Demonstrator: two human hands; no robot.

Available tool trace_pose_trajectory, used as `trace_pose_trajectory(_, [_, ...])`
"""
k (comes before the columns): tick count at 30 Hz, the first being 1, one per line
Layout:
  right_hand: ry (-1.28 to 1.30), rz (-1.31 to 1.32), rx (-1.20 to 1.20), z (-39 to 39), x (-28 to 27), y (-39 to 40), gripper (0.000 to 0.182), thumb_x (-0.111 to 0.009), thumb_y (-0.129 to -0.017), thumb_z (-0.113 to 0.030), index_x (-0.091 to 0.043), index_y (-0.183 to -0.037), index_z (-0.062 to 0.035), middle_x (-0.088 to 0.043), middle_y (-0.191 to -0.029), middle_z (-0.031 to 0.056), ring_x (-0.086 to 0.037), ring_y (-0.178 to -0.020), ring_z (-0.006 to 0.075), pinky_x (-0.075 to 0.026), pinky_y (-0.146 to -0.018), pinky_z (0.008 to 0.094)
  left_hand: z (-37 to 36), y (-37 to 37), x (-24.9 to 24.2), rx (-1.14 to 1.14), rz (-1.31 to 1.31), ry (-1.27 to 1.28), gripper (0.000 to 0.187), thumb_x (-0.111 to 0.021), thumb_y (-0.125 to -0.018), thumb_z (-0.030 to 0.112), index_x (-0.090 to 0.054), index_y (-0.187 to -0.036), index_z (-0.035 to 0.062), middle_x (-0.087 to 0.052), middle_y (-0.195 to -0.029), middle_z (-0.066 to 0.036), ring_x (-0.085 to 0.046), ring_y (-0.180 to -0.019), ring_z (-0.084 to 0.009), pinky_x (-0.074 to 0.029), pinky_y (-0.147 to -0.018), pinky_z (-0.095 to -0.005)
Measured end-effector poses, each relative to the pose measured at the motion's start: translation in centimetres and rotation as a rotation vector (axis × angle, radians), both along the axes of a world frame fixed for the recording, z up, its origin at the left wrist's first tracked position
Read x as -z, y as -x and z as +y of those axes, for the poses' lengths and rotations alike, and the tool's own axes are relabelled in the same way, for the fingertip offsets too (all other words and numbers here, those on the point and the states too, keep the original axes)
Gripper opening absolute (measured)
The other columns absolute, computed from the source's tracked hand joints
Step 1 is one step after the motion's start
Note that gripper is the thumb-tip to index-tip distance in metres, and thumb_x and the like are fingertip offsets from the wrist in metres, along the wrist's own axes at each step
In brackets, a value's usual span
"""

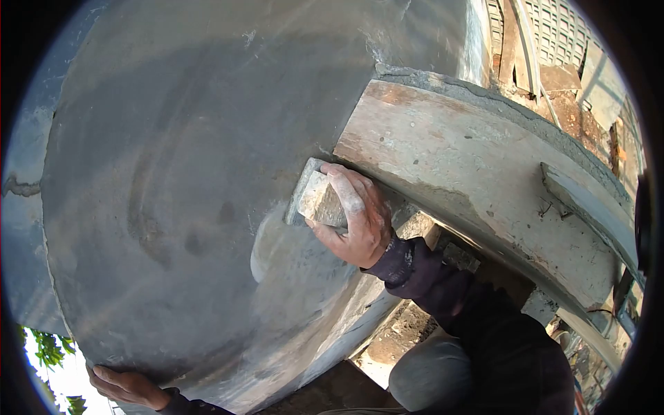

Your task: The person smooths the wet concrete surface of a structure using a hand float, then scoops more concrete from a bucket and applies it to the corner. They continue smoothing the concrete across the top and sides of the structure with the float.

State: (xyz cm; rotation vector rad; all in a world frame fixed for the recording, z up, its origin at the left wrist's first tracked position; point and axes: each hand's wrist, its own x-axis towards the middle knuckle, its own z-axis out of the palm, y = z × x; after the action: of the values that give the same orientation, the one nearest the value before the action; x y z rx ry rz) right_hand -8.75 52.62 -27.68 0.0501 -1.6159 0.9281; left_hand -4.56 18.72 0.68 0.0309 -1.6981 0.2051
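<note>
A smooth grey plastered surface, broad and curved, fills most of the head view. My right hand, dusty with white powder, grips a hand float with a pale, blocky handle. The float's thin flat plate lies against the plaster near a board's corner, and the fingers hide part of the handle. A lighter, wet-looking patch shows on the plaster just below the float. At the lower left, my left hand rests on the surface's edge with its fingers stretched out and holds nothing.
A curved, plaster-stained wooden board juts out to the right of the float, with a smaller strip on it. Rubble and planks lie at the upper right. Green leaves show at the lower left.
</note>
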Motion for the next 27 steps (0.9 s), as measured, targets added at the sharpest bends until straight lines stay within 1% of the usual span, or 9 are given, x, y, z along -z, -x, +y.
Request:
trace_pose_trajectory(2, [0.039,-0.037,0.015,-0.2,1.9,0.0,0.078,-0.076,-0.069,-0.017,-0.033,-0.131,0.0029,-0.052,-0.118,0.0229,-0.055,-0.101,0.0388,-0.044,-0.084,0.0457,0.1,0.0,0.3,-0.006,-0.007,-0.025,0.059,-0.028,-0.095,0.046,-0.051,-0.117,-0.0035,-0.054,-0.11,-0.022,-0.05,-0.103,-0.0368,-0.039,-0.089,-0.0456])
trace_pose_trajectory(5, [0.051,-0.202,0.041,-0.4,10.3,-0.8,0.077,-0.075,-0.072,-0.018,-0.032,-0.131,0.0058,-0.052,-0.118,0.0263,-0.052,-0.105,0.0425,-0.042,-0.09,0.0478,-0.1,0.1,0.1,0.003,0.002,-0.01,0.059,-0.028,-0.095,0.046,-0.051,-0.117,-0.0041,-0.054,-0.11,-0.023,-0.05,-0.103,-0.037,-0.039,-0.089,-0.0457])
trace_pose_trajectory(8, [0.301,-0.691,-0.039,-0.9,20.7,-3.6,0.068,-0.072,-0.075,-0.023,-0.037,-0.126,0.0045,-0.049,-0.121,0.0261,-0.049,-0.111,0.0426,-0.039,-0.095,0.0458,-0.1,0.1,0.0,0.02,-0.009,-0.009,0.059,-0.029,-0.094,0.046,-0.052,-0.116,-0.0041,-0.054,-0.11,-0.023,-0.05,-0.103,-0.037,-0.039,-0.089,-0.0458])
trace_pose_trajectory(10, [0.288,-0.564,-0.079,-0.5,20.1,-4.8,0.069,-0.074,-0.073,-0.019,-0.036,-0.127,0.0033,-0.049,-0.122,0.0249,-0.051,-0.11,0.0405,-0.041,-0.094,0.0443,-0.4,0.1,-0.3,0.016,-0.015,-0.009,0.059,-0.029,-0.094,0.046,-0.052,-0.115,-0.004,-0.054,-0.11,-0.023,-0.05,-0.102,-0.0373,-0.039,-0.088,-0.0459])
trace_pose_trajectory(14, [0.121,-0.102,-0.118,0.0,4.3,-2.8,0.076,-0.076,-0.068,-0.01,-0.035,-0.13,0.0009,-0.053,-0.119,0.0217,-0.054,-0.106,0.0366,-0.042,-0.091,0.043,0.9,0.1,0.2,0.008,0.023,-0.054,0.052,-0.036,-0.093,0.043,-0.056,-0.111,-0.0025,-0.055,-0.107,-0.023,-0.051,-0.101,-0.0356,-0.039,-0.086,-0.0445])
trace_pose_trajectory(17, [0.082,-0.038,-0.091,-0.5,-0.8,-0.4,0.081,-0.077,-0.066,-0.013,-0.033,-0.133,-0.0009,-0.049,-0.124,0.0211,-0.052,-0.108,0.0364,-0.041,-0.09,0.0453,3.8,-0.6,0.5,0.0,-0.052,0.0,0.063,-0.026,-0.096,0.048,-0.052,-0.106,-0.0082,-0.052,-0.105,-0.029,-0.047,-0.097,-0.0424,-0.035,-0.087,-0.0529])
trace_pose_trajectory(21, [0.045,-0.172,-0.041,-0.8,6.2,-1.3,0.078,-0.076,-0.069,-0.011,-0.031,-0.132,0.0015,-0.049,-0.122,0.0232,-0.052,-0.108,0.0383,-0.042,-0.091,0.0459,4.2,-0.4,0.8,0.037,-0.036,0.037,0.064,-0.026,-0.096,0.049,-0.053,-0.105,-0.0084,-0.052,-0.103,-0.028,-0.048,-0.094,-0.0408,-0.036,-0.087,-0.0518])
trace_pose_trajectory(25, [0.195,-0.747,-0.02,-1.7,19.4,-3.7,0.075,-0.075,-0.07,-0.011,-0.033,-0.13,0.0033,-0.051,-0.118,0.0234,-0.053,-0.106,0.0399,-0.043,-0.091,0.044,4.1,-0.6,0.8,0.027,-0.047,0.031,0.061,-0.028,-0.097,0.046,-0.052,-0.105,-0.0089,-0.051,-0.104,-0.028,-0.048,-0.095,-0.0397,-0.035,-0.087,-0.0523])
trace_pose_trajectory(27, [0.196,-0.577,-0.05,-1.2,17.2,-4.5,0.072,-0.075,-0.071,-0.01,-0.035,-0.129,0.0033,-0.052,-0.116,0.023,-0.053,-0.105,0.0397,-0.043,-0.091,0.0433,4.0,-0.8,0.5,-0.003,-0.054,0.044,0.058,-0.028,-0.098,0.044,-0.052,-0.107,-0.0086,-0.051,-0.105,-0.028,-0.048,-0.096,-0.04,-0.035,-0.088,-0.0526])
